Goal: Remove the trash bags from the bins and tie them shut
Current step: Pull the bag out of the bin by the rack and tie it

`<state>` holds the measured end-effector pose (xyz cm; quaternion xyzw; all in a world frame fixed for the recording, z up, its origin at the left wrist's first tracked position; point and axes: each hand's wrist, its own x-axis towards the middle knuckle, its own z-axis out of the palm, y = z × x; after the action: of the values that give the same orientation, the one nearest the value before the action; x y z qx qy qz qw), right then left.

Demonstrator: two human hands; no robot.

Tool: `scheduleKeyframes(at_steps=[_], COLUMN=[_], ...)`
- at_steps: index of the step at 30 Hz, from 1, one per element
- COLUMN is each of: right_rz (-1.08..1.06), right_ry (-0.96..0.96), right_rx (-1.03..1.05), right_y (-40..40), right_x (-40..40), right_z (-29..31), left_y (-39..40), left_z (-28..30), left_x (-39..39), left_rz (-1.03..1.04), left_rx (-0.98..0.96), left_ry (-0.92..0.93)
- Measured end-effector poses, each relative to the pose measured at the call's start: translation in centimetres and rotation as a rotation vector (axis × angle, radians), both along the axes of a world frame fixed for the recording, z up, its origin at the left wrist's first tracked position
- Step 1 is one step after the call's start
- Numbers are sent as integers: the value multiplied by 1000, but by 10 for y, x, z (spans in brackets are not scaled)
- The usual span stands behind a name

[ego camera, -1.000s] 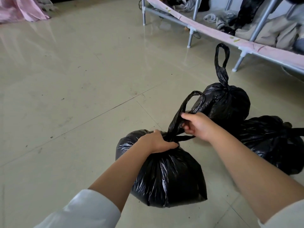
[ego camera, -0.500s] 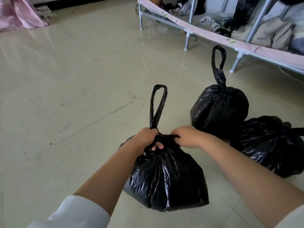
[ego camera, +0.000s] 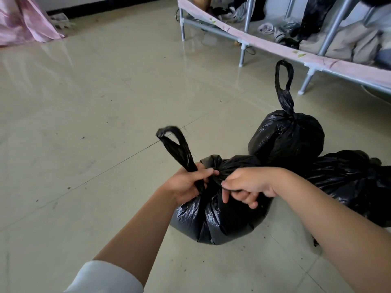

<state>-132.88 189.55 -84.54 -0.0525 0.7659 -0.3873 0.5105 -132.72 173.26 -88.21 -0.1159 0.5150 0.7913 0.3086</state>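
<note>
L hand (ego camera: 188, 182) fist shut round loop (ego camera: 175, 146) of near bag (ego camera: 213, 220), on floor (ego camera: 84, 123) at centre. R hand (ego camera: 247, 185) pinches a thin strap at its neck. Right & farther: tied bag (ego camera: 289, 136), upright loop; third bag (ego camera: 355, 182) touching it, far right.

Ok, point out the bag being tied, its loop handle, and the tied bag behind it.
bag being tied (ego camera: 213, 225), head view, on its shiny front side.
loop handle (ego camera: 179, 149), head view, on the right strap of the loop.
tied bag (ego camera: 287, 138), head view, on the middle of its body.
</note>
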Motion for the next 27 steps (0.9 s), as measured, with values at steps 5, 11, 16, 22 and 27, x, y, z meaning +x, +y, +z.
scheduleKeyframes(at_steps=[5, 11, 16, 22, 27], right_rz=[186, 22, 106, -67, -193], right_ry=[157, 747, 592, 531, 439], right_rx=[185, 181, 196, 67, -36], right_y=[6, 9, -2, -10, -9], right_x=[-1, -15, -11, -10, -8], right_z=[-1, 4, -14, -26, -31], left_y=[4, -1, 5, 19, 16], left_z=[-7, -9, -4, -14, -20], left_x=[1, -2, -3, 1, -1], left_rz=[-38, -274, -259, -2, -40], left_rx=[-139, -254, -610, -1225, -1170], left_ry=[115, 238, 456, 736, 541])
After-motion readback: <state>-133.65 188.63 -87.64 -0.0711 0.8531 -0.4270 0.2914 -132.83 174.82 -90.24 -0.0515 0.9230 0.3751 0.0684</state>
